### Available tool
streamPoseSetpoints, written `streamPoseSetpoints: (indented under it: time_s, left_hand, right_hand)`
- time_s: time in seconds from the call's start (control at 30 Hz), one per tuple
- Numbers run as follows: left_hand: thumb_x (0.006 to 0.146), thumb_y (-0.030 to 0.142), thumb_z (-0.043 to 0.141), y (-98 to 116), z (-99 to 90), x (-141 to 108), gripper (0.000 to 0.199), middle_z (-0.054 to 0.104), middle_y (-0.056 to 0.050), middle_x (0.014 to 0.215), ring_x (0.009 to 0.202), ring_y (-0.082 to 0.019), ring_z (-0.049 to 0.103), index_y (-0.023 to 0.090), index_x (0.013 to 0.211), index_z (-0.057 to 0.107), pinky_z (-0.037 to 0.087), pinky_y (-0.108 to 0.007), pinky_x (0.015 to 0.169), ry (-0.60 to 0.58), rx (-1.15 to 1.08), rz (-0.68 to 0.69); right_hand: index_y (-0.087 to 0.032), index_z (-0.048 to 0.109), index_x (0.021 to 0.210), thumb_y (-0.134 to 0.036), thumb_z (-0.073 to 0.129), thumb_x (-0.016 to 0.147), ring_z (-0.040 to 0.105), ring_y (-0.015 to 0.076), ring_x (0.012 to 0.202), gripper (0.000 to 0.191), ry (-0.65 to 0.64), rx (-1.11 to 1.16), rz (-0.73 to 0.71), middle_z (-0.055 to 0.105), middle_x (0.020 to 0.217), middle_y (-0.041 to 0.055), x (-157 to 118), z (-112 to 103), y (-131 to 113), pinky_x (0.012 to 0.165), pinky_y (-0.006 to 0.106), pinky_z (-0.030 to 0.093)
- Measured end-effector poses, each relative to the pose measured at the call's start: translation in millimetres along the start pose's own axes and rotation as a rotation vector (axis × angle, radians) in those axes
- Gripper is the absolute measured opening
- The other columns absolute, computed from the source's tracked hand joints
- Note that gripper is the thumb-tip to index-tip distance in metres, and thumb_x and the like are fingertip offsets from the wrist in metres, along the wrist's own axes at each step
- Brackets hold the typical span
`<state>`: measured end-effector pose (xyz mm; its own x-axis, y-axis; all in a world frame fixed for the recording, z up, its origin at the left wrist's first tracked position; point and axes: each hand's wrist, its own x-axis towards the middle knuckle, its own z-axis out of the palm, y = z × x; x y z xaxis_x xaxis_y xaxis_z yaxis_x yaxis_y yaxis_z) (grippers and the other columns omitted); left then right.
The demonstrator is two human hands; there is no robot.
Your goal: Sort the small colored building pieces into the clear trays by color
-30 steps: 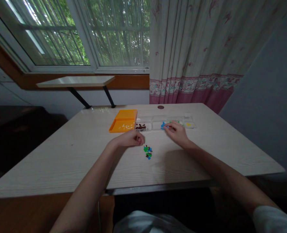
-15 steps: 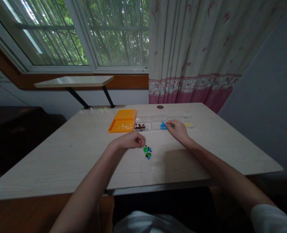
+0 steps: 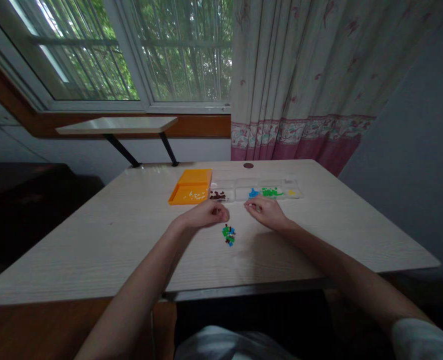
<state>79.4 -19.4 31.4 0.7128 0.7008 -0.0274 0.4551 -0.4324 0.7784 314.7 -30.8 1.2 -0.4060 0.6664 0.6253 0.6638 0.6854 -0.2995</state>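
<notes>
My left hand [image 3: 208,214] is curled closed above the table, just behind a small pile of green, blue and dark brown pieces [image 3: 229,235]. Whatever its fingers hold, if anything, is hidden. To the right, my right hand [image 3: 265,212] hovers in front of the clear tray, thumb and forefinger pinched together; what lies between them is too small to name. Behind that hand are blue pieces [image 3: 253,192] and green pieces [image 3: 270,192] in the clear compartment tray [image 3: 244,196]. Brown pieces [image 3: 217,195] lie in the tray's left part, yellow pieces [image 3: 291,192] in its right.
An open orange case [image 3: 191,176] with scattered white pieces [image 3: 195,195] stands left of the clear tray. All rest on a pale wooden table [image 3: 131,240]. A small raised shelf [image 3: 118,126] stands at the back left, beneath the window. A patterned curtain [image 3: 300,75] hangs behind.
My right hand has drawn back from the blue pieces toward me and slightly left, uncovering the green pieces. My left hand has shifted slightly right and away from the pile.
</notes>
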Motion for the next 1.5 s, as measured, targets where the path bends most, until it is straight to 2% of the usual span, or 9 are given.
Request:
streamPoseSetpoints:
  time_s: [0.1, 0.23, 0.4, 0.57, 0.77, 0.97, 1.33, 1.5]
  left_hand:
    - [0.073, 0.031, 0.057, 2, 8.8, 6, 0.023, 0.057, -0.002, 0.064, 0.056, -0.008, 0.045, 0.008, 0.076, 0.062, 0.034, -0.018, 0.052, 0.142, -0.161, -0.007]
    - [0.072, 0.038, 0.058, -2, 22.1, 14, 0.031, 0.054, -0.001, 0.060, 0.052, -0.007, 0.042, 0.008, 0.074, 0.060, 0.031, -0.018, 0.047, 0.195, -0.296, -0.012]
    - [0.072, 0.041, 0.060, -6, 27.7, 19, 0.034, 0.054, -0.001, 0.060, 0.053, -0.007, 0.043, 0.008, 0.075, 0.061, 0.030, -0.018, 0.047, 0.239, -0.239, -0.018]
    - [0.071, 0.039, 0.061, 0, 27.5, 19, 0.032, 0.055, -0.001, 0.060, 0.055, -0.007, 0.043, 0.008, 0.074, 0.061, 0.031, -0.018, 0.049, 0.279, -0.232, 0.003]
    - [0.069, 0.040, 0.062, 1, 27.1, 19, 0.033, 0.057, -0.002, 0.062, 0.056, -0.009, 0.046, 0.007, 0.074, 0.063, 0.034, -0.019, 0.051, 0.272, -0.243, -0.013]
    - [0.070, 0.042, 0.061, -1, 27.5, 18, 0.035, 0.055, -0.001, 0.058, 0.051, -0.007, 0.043, 0.007, 0.075, 0.064, 0.030, -0.018, 0.047, 0.260, -0.264, -0.036]
    - [0.068, 0.038, 0.061, 6, 26.6, 18, 0.030, 0.057, -0.002, 0.059, 0.054, -0.008, 0.045, 0.008, 0.070, 0.063, 0.033, -0.019, 0.050, 0.250, -0.292, -0.013]
    - [0.072, 0.035, 0.057, 5, 18.1, 14, 0.027, 0.059, -0.003, 0.063, 0.055, -0.008, 0.047, 0.008, 0.073, 0.063, 0.035, -0.019, 0.052, 0.251, -0.231, 0.010]
  right_hand:
    - [-0.019, 0.065, 0.084, -0.026, 0.051, 0.082, 0.058, 0.0104, 0.064, 0.016, 0.002, -0.022, -0.101, 0.065, 0.074, 0.0018, -1, 3, -10, 0.061, 0.021, 0.041]
    - [-0.020, 0.065, 0.084, -0.026, 0.051, 0.082, 0.058, 0.0106, 0.064, 0.016, 0.029, -0.081, -0.171, 0.065, 0.073, 0.0017, -1, 6, -19, 0.061, 0.021, 0.040]
    - [-0.019, 0.066, 0.082, -0.027, 0.051, 0.083, 0.059, 0.0114, 0.063, 0.017, 0.035, -0.110, -0.190, 0.065, 0.070, 0.0026, 1, 6, -20, 0.060, 0.022, 0.040]
    - [-0.020, 0.066, 0.083, -0.026, 0.052, 0.082, 0.059, 0.0121, 0.063, 0.015, 0.039, -0.081, -0.187, 0.065, 0.070, 0.0029, 0, 6, -18, 0.061, 0.023, 0.039]
    - [-0.020, 0.065, 0.082, -0.025, 0.051, 0.082, 0.058, 0.0116, 0.063, 0.015, 0.039, -0.065, -0.201, 0.065, 0.070, 0.0024, -1, 8, -15, 0.060, 0.023, 0.040]
    - [-0.020, 0.065, 0.084, -0.025, 0.051, 0.082, 0.058, 0.0118, 0.064, 0.015, 0.042, -0.046, -0.205, 0.065, 0.072, 0.0025, -1, 8, -15, 0.061, 0.023, 0.041]
    - [-0.020, 0.065, 0.084, -0.024, 0.053, 0.080, 0.059, 0.0115, 0.064, 0.013, 0.044, 0.016, -0.210, 0.065, 0.072, 0.0022, 1, 7, -16, 0.060, 0.022, 0.041]
    - [-0.019, 0.064, 0.082, -0.024, 0.054, 0.080, 0.059, 0.0112, 0.064, 0.011, 0.121, 0.082, -0.178, 0.065, 0.072, 0.0023, 0, 3, -13, 0.062, 0.022, 0.044]
